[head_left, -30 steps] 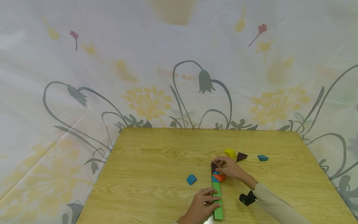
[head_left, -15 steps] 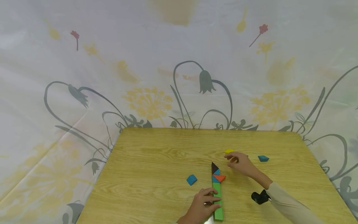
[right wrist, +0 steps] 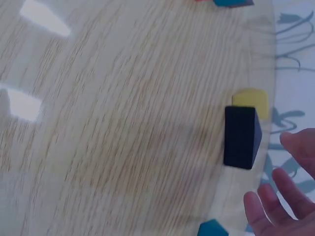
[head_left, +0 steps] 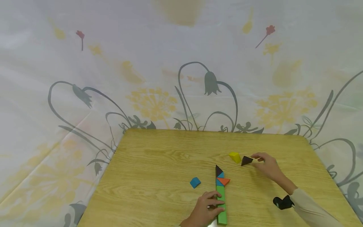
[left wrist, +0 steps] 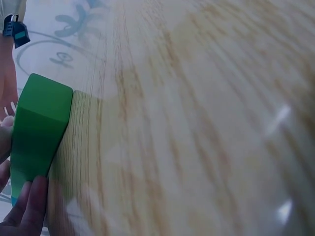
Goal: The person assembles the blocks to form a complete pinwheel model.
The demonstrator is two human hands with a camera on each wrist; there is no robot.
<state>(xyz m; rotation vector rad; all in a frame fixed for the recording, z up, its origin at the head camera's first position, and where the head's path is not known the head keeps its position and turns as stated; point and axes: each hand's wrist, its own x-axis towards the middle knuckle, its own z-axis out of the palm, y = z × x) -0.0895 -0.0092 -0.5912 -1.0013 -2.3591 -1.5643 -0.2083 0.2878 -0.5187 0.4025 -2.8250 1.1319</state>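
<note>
My left hand (head_left: 205, 208) grips the green blocks (head_left: 222, 217) at the near end of a row on the table. In the left wrist view, fingers lie against both sides of the green block (left wrist: 42, 113). Farther up the row sit small blue pieces (head_left: 219, 182), an orange triangular block (head_left: 224, 181) and a dark triangular block (head_left: 219, 171) at the tip. My right hand (head_left: 267, 165) is empty, fingers spread, just right of a loose dark triangular block (head_left: 247, 160). The right wrist view shows that dark block (right wrist: 239, 137) apart from the fingers.
A yellow block (head_left: 234, 157) lies left of the loose dark block. Another loose blue block (head_left: 195, 182) sits left of the row. A blue block (right wrist: 212, 228) lies close to the right hand, mostly hidden in the head view. The wooden table (head_left: 158, 157) meets a patterned curtain behind.
My right hand has left the top of the row and moved right, past the yellow block, to the far side of the loose dark block. My left hand stays on the green blocks.
</note>
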